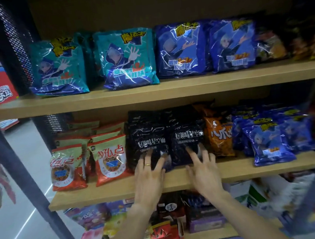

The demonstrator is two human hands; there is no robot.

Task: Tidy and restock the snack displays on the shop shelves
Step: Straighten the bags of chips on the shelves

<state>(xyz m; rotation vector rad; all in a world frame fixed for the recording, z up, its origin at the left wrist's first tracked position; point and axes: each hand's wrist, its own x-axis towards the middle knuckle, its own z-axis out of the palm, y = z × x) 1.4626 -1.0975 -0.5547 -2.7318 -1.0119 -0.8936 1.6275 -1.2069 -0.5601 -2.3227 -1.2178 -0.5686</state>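
Note:
Two rows of black snack bags stand side by side on the middle wooden shelf (177, 180). My left hand (149, 174), a gold ring on one finger, presses its spread straight fingers against the lower front of the left black bag (147, 137). My right hand (203, 169) touches the bottom of the right black bag (186, 134) the same way. Neither hand grips anything. Red-and-green bags (110, 157) stand to the left of the black ones, an orange bag (220, 134) and blue bags (269, 144) to the right.
The top shelf (150, 93) carries teal bags (128, 59) and blue bags (181, 50). Mixed packets fill the bottom shelf (166, 229). A black perforated metal side panel (16, 46) and post bound the shelves on the left, with aisle floor beyond.

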